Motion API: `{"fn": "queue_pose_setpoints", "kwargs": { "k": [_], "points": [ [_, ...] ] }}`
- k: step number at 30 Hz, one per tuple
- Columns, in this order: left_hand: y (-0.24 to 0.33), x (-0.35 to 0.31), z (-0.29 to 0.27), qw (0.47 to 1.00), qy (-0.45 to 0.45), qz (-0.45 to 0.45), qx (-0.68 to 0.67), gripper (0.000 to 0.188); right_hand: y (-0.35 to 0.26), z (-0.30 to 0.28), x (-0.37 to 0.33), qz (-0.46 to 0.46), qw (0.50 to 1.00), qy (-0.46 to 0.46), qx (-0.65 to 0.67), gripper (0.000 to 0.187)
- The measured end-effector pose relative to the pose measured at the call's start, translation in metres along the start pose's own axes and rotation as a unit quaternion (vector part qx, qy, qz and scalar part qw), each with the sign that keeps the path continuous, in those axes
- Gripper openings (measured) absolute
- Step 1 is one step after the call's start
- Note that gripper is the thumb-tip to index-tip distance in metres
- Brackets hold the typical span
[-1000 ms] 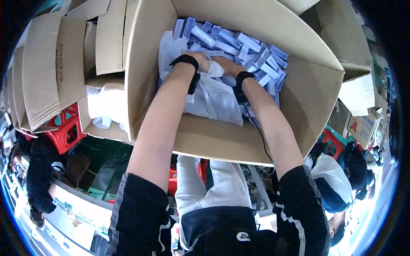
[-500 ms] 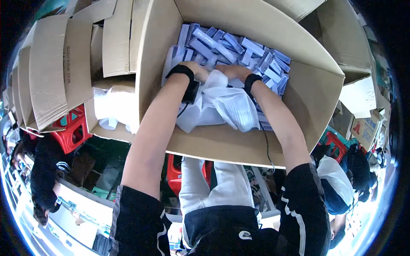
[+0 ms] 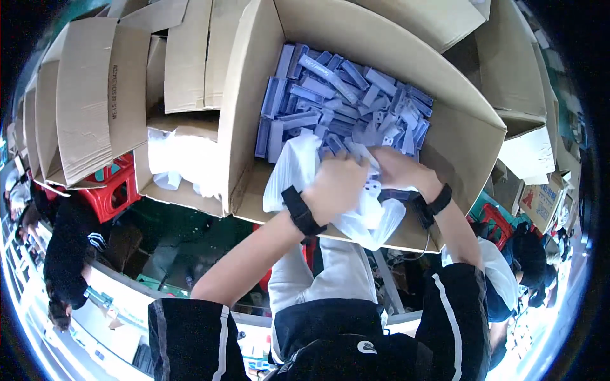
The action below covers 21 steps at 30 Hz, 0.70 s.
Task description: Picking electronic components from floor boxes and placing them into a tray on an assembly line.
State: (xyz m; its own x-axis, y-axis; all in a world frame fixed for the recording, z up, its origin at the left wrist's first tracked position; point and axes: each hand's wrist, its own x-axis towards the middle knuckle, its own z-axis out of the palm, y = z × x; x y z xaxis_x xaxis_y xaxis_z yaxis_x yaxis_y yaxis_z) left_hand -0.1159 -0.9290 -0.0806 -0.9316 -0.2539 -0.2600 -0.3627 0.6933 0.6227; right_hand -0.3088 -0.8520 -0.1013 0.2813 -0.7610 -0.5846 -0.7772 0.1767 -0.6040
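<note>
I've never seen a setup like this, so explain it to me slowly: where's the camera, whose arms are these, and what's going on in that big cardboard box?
There's no machine here: you see a person's own bare left hand and right hand, each with a black band at the wrist. The camera is a wide fisheye worn on that person's head, looking down, so straight edges bend near the rim. The picture's left is the person's left. Both hands are at a white plastic bag inside the open cardboard box and seem to grip it, though some fingers are hidden. Beyond the bag, slim bluish cases lie heaped at different angles. Outside stand other cardboard boxes and a red stool.
</note>
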Motion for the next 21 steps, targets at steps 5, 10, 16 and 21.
{"fn": "queue_pose_setpoints", "kwargs": {
  "k": [5,10,16,21],
  "points": [
    [0.030,-0.026,-0.024,0.997,0.044,0.057,-0.006,0.030,-0.046,-0.018,-0.050,0.007,0.999,0.037,0.024,0.051],
    [0.058,-0.050,-0.049,0.973,0.155,0.114,-0.127,0.029,-0.111,-0.066,-0.099,0.067,0.995,0.059,-0.037,0.053],
    [0.087,-0.091,-0.073,0.946,0.190,0.140,-0.224,0.031,-0.180,-0.105,-0.150,0.103,0.993,0.060,0.003,0.049],
    [0.108,-0.106,-0.083,0.830,0.264,0.144,-0.469,0.032,-0.178,-0.084,-0.156,-0.271,0.840,-0.001,0.470,0.045]
  ]
}}
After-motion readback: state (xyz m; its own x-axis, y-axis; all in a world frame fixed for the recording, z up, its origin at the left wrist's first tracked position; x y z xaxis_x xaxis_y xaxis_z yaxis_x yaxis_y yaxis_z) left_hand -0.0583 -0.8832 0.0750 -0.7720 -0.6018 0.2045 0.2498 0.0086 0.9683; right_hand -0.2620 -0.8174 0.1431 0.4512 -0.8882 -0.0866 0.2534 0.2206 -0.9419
